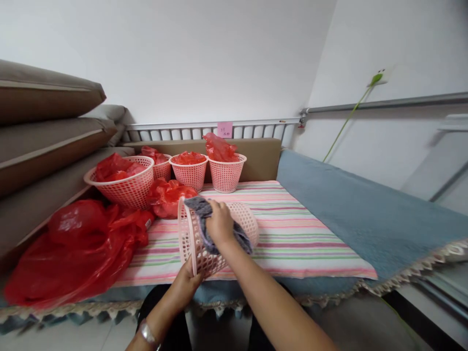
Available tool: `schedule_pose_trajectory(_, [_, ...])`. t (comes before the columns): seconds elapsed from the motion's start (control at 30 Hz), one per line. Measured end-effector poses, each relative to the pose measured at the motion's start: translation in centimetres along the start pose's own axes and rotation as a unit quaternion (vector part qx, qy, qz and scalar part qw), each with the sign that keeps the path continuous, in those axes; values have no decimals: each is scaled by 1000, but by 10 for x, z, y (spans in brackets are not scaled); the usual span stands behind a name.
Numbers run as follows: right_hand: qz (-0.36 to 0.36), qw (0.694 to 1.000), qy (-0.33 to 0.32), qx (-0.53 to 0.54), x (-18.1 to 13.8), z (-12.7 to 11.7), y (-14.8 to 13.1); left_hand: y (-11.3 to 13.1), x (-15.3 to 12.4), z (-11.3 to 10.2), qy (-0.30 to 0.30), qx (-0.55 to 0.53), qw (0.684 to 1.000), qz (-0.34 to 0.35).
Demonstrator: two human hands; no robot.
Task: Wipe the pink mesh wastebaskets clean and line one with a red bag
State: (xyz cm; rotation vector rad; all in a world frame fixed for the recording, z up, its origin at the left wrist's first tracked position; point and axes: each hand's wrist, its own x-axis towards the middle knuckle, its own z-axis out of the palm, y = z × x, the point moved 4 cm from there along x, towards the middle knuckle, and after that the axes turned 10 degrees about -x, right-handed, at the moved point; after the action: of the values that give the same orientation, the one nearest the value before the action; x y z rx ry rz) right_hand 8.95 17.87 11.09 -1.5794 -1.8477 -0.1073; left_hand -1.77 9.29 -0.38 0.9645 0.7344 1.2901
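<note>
A pink perforated plastic basket (pixel 239 214) lies tipped on its side above the striped cloth (pixel 292 229), its mouth turned to the left. My left hand (pixel 188 285) grips the basket's rim at the lower edge, fingers partly hidden behind it. Closed over a dark grey cloth (pixel 200 207), my right hand (pixel 220 224) presses it against the outer side of the basket. The grey cloth drapes from the rim down across the wall.
Behind stand more pink baskets (pixel 226 175) with red plastic bags (pixel 219 148) inside. A large red bag (pixel 78 253) lies at the left, beside stacked cushions (pixel 44 136). Blue fabric (pixel 351 195) covers the seat on the right. A radiator (pixel 263 130) runs along the wall.
</note>
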Motion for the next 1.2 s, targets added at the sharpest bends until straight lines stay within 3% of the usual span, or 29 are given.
schedule_pose_trajectory(0.1, [-60,997,13,46,-8,-2,-36,-8,4,0,30,29,999,18])
schedule_pose_trajectory(0.2, [-97,995,6,18,-9,0,-30,-16,5,-3,29,51,998,18])
schedule_pose_trajectory(0.3, [-61,997,-12,-53,1,2,22,-23,0,-6,20,62,998,23])
schedule_pose_trajectory(0.47, [138,976,-36,-162,12,-5,133,-24,-9,1,-13,116,993,17])
schedule_pose_trajectory(0.6, [144,973,-19,-178,2,-7,155,6,0,18,25,66,998,0])
schedule_pose_trajectory(0.67, [135,976,-10,-171,-3,-5,151,28,10,23,84,21,996,17])
schedule_pose_trajectory(0.83, [134,983,0,-129,-6,-3,128,49,22,28,104,-34,994,4])
schedule_pose_trajectory(0.97, [40,999,5,-34,-16,-7,59,42,13,28,112,-40,993,19])
schedule_pose_trajectory(1.1, [-66,993,13,93,-36,-12,-22,41,5,29,126,4,991,46])
schedule_pose_trajectory(1.2, [-93,989,17,117,-45,-11,-41,40,2,26,143,24,988,49])
